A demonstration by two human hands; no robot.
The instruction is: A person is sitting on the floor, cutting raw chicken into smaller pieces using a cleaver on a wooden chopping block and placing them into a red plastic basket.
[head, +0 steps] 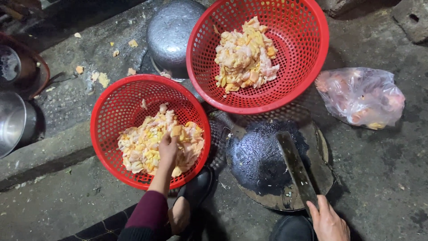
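Looked straight down from head height, fairly near, onto wet ground; left hand (167,149) at lower centre, right hand (329,222) at bottom edge. Single view only.

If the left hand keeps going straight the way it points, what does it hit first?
The left hand points up the frame and already rests on the pale chicken pieces. Straight on, it probably meets more of that pile, then the near red basket's far wall.

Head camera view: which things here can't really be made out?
- Left hand: fingertips buried in the pale yellow pieces in the near red basket.
- Right hand: cut off by the bottom edge; cleaver handle hidden under it.
- Plastic bag: contents blurred by film.
- Metal pots: cut off at left edge.
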